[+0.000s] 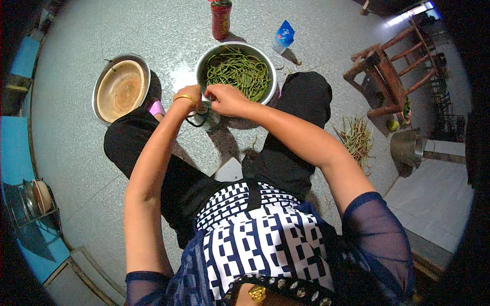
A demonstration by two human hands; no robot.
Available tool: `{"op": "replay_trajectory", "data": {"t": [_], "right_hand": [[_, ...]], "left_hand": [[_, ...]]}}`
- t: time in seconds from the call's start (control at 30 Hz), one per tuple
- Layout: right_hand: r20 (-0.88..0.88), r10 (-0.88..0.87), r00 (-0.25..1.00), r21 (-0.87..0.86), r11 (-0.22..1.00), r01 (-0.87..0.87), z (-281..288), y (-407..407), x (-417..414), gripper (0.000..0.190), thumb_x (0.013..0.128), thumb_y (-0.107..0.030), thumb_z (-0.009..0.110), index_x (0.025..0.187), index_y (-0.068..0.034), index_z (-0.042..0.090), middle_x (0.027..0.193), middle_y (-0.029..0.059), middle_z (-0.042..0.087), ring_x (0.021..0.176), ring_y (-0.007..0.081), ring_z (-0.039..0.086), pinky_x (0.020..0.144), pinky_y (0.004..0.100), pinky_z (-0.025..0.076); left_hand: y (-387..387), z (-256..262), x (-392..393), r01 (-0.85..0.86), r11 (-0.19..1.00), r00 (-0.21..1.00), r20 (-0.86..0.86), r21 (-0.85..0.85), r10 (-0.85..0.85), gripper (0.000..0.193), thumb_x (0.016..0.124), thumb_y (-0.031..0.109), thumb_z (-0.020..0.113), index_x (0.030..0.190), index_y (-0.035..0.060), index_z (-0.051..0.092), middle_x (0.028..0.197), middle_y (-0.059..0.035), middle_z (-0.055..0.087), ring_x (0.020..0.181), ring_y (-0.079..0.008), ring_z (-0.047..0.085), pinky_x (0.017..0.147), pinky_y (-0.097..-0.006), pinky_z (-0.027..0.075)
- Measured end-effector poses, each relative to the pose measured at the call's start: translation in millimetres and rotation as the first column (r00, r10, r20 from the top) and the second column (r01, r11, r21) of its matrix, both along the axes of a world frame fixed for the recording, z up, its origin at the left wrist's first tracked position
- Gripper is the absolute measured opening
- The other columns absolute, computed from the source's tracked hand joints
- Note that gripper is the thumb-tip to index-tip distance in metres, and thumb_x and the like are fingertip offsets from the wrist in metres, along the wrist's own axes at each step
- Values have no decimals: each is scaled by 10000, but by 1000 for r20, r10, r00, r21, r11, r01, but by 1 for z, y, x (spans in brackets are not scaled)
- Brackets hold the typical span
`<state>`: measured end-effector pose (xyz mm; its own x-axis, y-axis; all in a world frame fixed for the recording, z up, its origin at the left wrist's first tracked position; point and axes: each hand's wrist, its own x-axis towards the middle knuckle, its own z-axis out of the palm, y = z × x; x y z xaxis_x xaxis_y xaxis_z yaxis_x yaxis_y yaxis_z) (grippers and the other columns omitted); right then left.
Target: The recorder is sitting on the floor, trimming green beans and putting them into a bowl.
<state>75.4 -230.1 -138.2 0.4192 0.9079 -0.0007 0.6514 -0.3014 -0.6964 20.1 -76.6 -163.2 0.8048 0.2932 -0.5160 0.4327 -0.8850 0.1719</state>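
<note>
A clear bottle or jar point(209, 119) with a dark strap stands between my knees, in front of the metal basin. My left hand point(190, 95), a gold bangle at its wrist, is curled at the left of the jar's top. My right hand point(229, 100) is bent over the right side of the same top, fingertips pointing down towards it. Both hands' fingers are partly hidden, so what they hold does not show. Just beyond them, the steel basin point(274, 82) contains a heap of long green beans point(241, 70).
A second basin point(95, 100) with a tan bowl point(120, 90) inside lies left. Beyond the beans stand a red-wrapped bottle point(221, 21) and a blue-and-white pouch point(284, 36). To the right are a bean pile point(356, 139), a wooden chair point(383, 72) and a metal pot point(405, 147).
</note>
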Motion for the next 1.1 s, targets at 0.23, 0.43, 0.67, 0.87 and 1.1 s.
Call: {"op": "replay_trajectory", "data": {"t": [0.23,0.43,0.67,0.87,1.1], "right_hand": [[-52,-143,988,79,986,146,14,-2,26,202,680,-100,529,865,-32,576,824,151,592,808,290,573,719,389,449],[-856,328,-401,-168,556,814,48,4,83,276,812,-301,474,894,-38,448,810,111,506,752,225,505,639,361,420],[-312,854,-416,-346,306,887,90,-6,90,457,834,-436,361,866,16,425,790,147,494,720,236,486,622,364,414],[-54,928,-369,-279,340,898,128,-6,69,470,814,-446,385,862,18,439,782,120,490,707,211,484,601,333,410],[-30,942,-333,-208,320,924,127,-17,59,478,791,-469,407,859,3,436,790,109,489,709,206,491,580,323,407]], "left_hand": [[7,53,-4,85,951,990,134,-298,-47,528,497,184,787,966,72,571,853,-121,611,792,-240,593,699,-343,479],[-36,86,-7,173,865,512,793,-471,329,304,684,61,630,985,80,587,874,-44,605,727,-144,580,635,-246,475],[-126,114,-17,295,657,277,720,-694,636,291,731,12,576,1021,26,568,1008,-92,550,916,-169,540,734,-250,463],[-142,118,-24,385,688,132,774,-616,619,351,650,-52,557,991,25,580,946,-114,567,832,-194,562,699,-276,466],[-145,118,-38,411,742,165,843,-530,511,276,589,-56,565,850,27,597,883,-98,558,824,-226,558,709,-289,454]]}}
